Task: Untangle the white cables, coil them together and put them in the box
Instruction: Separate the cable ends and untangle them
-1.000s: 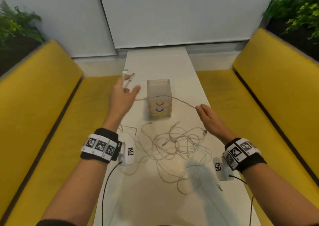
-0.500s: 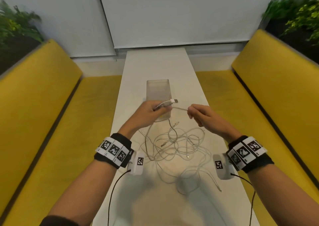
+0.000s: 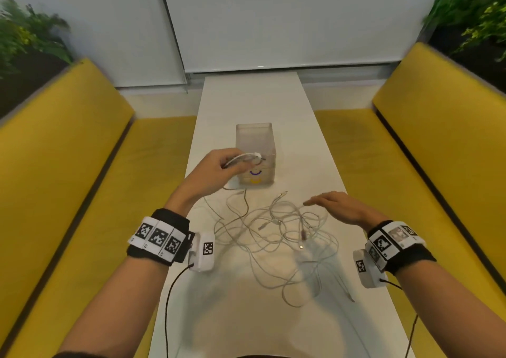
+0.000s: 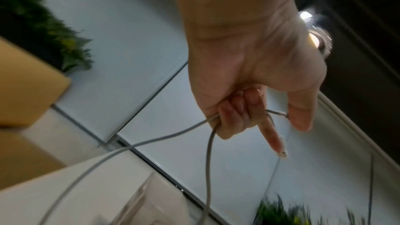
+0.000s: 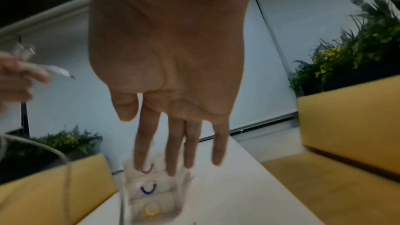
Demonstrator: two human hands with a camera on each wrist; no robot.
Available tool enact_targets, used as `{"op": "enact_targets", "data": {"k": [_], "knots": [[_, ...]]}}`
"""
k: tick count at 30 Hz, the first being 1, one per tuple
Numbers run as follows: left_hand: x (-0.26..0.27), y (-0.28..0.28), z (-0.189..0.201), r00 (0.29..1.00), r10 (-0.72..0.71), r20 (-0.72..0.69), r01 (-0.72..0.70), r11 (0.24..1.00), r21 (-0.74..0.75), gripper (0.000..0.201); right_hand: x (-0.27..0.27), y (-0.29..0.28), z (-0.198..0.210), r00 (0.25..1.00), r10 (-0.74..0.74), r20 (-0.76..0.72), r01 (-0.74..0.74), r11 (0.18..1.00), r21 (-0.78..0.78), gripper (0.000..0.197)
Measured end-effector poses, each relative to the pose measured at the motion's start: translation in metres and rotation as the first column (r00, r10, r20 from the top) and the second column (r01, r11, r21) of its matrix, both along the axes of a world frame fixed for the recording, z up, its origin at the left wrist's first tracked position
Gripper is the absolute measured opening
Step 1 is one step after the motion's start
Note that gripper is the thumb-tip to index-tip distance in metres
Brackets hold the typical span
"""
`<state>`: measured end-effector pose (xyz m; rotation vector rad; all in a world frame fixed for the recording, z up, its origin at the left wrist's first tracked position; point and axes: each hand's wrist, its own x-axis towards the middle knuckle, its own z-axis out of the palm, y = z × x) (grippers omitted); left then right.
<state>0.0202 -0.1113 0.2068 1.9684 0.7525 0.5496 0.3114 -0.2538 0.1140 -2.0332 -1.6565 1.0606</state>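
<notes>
A tangle of thin white cables (image 3: 276,229) lies on the white table (image 3: 246,316) between my arms. My left hand (image 3: 219,170) is raised in front of the clear box (image 3: 254,144) and grips a folded white cable (image 3: 242,158) whose strands hang down to the pile. In the left wrist view the curled fingers (image 4: 236,117) clamp that cable (image 4: 207,160), with a plug end past the forefinger. My right hand (image 3: 336,207) hovers palm down over the right side of the tangle, fingers (image 5: 173,143) straight and holding nothing.
The clear box (image 5: 151,194) has small drawers with red, blue and yellow handles on its front. Yellow benches (image 3: 68,179) run along both long sides of the narrow table. Plants (image 3: 27,37) stand behind the seat backs. Black wires trail from both wrist cameras.
My right hand has let go of the cable, opened, and dropped down to the right over the tangle. My left hand has kept its bundle and stayed near the box front.
</notes>
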Motion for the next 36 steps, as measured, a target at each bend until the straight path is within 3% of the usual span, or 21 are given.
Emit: {"op": "enact_targets", "data": {"k": [2,4,9,12,16,18,28,31,36], "knots": [[-0.012,0.003,0.009,0.999,-0.009,0.049,0.021,0.97,-0.244,0.031,0.006,0.003,-0.009,0.99,-0.017,0.139,0.025,0.998,-0.058,0.038],[-0.022,0.005,0.013,0.999,-0.009,0.053,0.032,0.898,-0.438,0.037,0.006,0.01,-0.013,0.978,-0.061,0.2,0.066,0.998,-0.016,0.034],[-0.039,0.012,0.001,0.997,0.024,0.069,0.024,0.785,-0.619,0.029,-0.023,0.04,-0.021,0.99,-0.096,0.101,0.092,0.995,0.045,0.023],[-0.042,0.011,-0.014,0.986,0.129,0.104,-0.035,0.776,-0.63,0.032,-0.044,0.059,-0.051,0.993,-0.105,0.061,0.108,0.993,-0.056,0.014],[-0.041,0.009,-0.035,0.978,0.184,0.102,-0.081,0.778,-0.623,0.035,-0.064,0.071,-0.108,0.96,-0.03,0.277,0.061,0.992,-0.107,0.023],[-0.042,0.009,-0.041,0.977,0.195,0.089,-0.1,0.781,-0.617,0.035,-0.07,0.073,-0.127,0.952,-0.054,0.302,0.088,0.991,-0.097,0.028],[-0.041,0.01,-0.054,0.97,0.242,0.033,-0.173,0.775,-0.607,0.033,-0.073,0.083,-0.157,0.899,-0.088,0.43,0.101,0.995,-0.01,0.02],[-0.039,0.008,-0.054,0.973,0.229,0.035,-0.17,0.809,-0.562,0.033,-0.069,0.08,-0.149,0.911,-0.191,0.365,0.158,0.98,0.118,0.017],[-0.025,0.009,-0.057,0.973,0.228,0.026,-0.202,0.903,-0.378,0.028,-0.061,0.088,-0.088,0.949,-0.314,0.036,0.281,0.889,0.361,0.015]]}}
